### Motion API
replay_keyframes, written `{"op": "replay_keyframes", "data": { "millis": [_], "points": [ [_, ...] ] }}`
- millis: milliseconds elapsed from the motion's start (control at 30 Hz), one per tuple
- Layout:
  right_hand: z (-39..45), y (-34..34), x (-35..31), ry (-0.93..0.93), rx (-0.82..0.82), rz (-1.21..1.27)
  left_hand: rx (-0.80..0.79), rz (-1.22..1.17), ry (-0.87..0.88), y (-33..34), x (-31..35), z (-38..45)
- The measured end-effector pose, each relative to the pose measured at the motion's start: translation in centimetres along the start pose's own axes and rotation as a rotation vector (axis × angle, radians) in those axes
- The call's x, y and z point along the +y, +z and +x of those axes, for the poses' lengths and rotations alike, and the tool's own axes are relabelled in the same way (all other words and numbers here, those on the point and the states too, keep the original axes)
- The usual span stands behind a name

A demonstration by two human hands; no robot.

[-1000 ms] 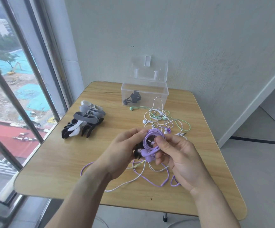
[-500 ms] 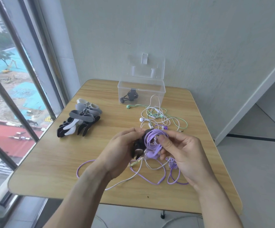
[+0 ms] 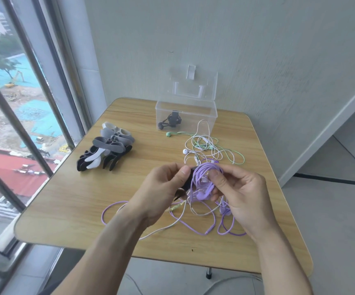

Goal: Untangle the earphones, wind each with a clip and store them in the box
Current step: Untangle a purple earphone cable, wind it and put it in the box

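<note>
Fingers (image 3: 219,182) of both hands pinch purple earphones (image 3: 204,179).

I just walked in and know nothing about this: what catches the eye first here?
Both hands, left hand and right hand, hold a purple earphone cable wound into a bundle above the table. Behind it lie tangled white and green earphones, a clear box and, left, a heap of clips.
</note>
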State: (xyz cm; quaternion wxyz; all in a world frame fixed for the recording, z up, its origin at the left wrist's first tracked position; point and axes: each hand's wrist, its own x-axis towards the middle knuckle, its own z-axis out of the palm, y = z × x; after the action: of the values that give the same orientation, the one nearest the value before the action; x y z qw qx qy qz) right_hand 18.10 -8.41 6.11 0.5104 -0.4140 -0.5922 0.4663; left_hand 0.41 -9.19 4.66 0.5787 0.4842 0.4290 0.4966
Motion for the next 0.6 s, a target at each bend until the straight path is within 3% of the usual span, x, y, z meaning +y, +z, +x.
{"op": "replay_keyframes", "data": {
  "millis": [167, 333, 600],
  "points": [
    [-0.2, 0.1, -0.3, 0.044, -0.042, 0.039, -0.023, 0.055, 0.037, 0.4, 0.2, -0.3],
    [0.0, 0.6, -0.5, 0.131, -0.031, 0.12, 0.06, 0.086, 0.055, 1.1, 0.0, -0.3],
    [-0.1, 0.4, -0.7, 0.302, -0.091, 0.146, 0.133, -0.007, 0.003, 1.8, -0.1, -0.4]
  ]
}}
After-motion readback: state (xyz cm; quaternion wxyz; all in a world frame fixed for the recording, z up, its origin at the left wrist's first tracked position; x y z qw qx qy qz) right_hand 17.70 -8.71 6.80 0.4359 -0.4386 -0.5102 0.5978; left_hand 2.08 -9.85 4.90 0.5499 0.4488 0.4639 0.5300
